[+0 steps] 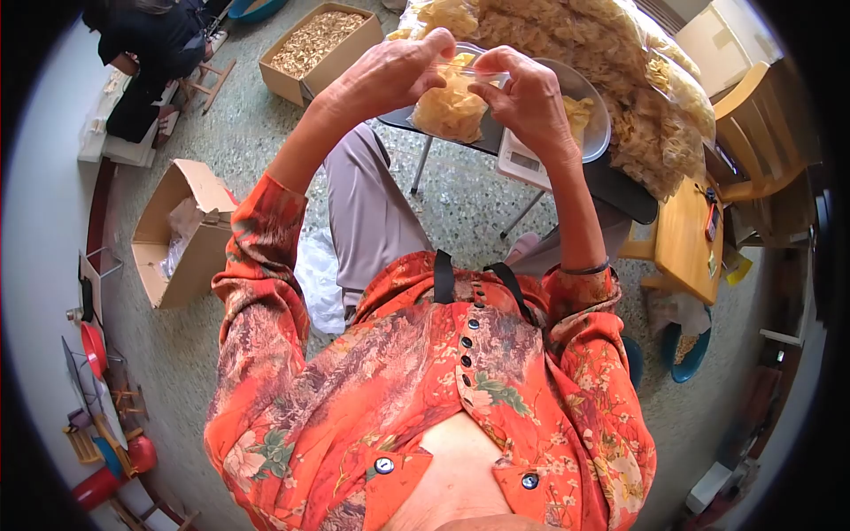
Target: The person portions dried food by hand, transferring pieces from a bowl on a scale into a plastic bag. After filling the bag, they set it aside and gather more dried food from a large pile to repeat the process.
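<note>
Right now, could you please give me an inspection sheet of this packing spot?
Surface: small dark table bearing a scale and a metal bowl.
Job's things: clear bag of pale dried flakes, held over the table.
Clutter: large sack of flakes; open empty carton; carton of flakes.
Hands: left hand and right hand both pinch the bag's top.
Cables: nothing seen.
Surroundings: speckled floor, wooden chair, another person seated far left.

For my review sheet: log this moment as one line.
left hand: holds bag | right hand: holds bag | contents: pale flakes | below: scale
</note>
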Demonstrator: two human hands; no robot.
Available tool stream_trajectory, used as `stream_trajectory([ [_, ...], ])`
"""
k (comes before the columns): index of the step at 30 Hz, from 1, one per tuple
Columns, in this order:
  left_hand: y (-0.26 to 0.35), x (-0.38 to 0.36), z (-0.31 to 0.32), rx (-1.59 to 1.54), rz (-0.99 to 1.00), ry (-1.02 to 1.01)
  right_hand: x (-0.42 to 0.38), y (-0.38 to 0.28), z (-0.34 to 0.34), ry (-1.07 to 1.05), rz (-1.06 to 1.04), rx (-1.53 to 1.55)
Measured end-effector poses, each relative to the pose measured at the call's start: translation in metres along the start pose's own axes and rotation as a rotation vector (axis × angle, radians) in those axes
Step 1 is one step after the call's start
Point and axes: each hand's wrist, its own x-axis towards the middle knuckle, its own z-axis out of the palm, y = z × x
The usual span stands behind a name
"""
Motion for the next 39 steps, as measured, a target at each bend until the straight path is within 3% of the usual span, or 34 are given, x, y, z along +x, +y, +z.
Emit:
stream_trajectory([
  [3, 0.003, -0.002, -0.002, -0.053, 0.061, 0.084, -0.005, -0.007, 0.004, 0.078, 0.073, 0.032],
  [9, 0.002, 0.000, 0.006, -0.147, 0.139, 0.159, -0.014, -0.008, 0.014, 0.130, -0.038, -0.041],
  [12, 0.015, -0.002, -0.001, 0.026, 0.122, 0.049, -0.014, -0.007, 0.014, 0.061, -0.178, -0.309],
  [18, 0.017, 0.001, -0.003, -0.001, 0.134, -0.019, -0.010, -0.014, 0.013, -0.217, -0.025, -0.462],
  [21, 0.022, 0.002, -0.001, -0.021, 0.163, 0.024, -0.006, -0.020, 0.014, -0.243, -0.002, -0.483],
  [25, 0.021, -0.002, 0.005, -0.237, 0.130, -0.062, -0.006, -0.013, 0.014, -0.289, -0.042, -0.480],
  [27, 0.018, -0.006, 0.005, 0.023, 0.139, -0.098, -0.004, -0.013, 0.010, -0.327, 0.000, -0.476],
  [34, 0.024, -0.004, 0.009, 0.110, 0.068, -0.116, 0.005, -0.016, -0.002, -0.525, 0.101, -0.522],
  [36, 0.013, -0.003, 0.016, 0.134, 0.128, -0.052, 0.007, -0.009, -0.001, -0.559, 0.103, -0.511],
  [37, 0.011, -0.002, 0.015, 0.141, 0.116, -0.051, 0.005, -0.005, -0.001, -0.563, 0.092, -0.503],
  [39, 0.009, -0.001, 0.012, 0.090, 0.108, -0.026, 0.002, 0.001, -0.003, -0.352, 0.026, -0.456],
])
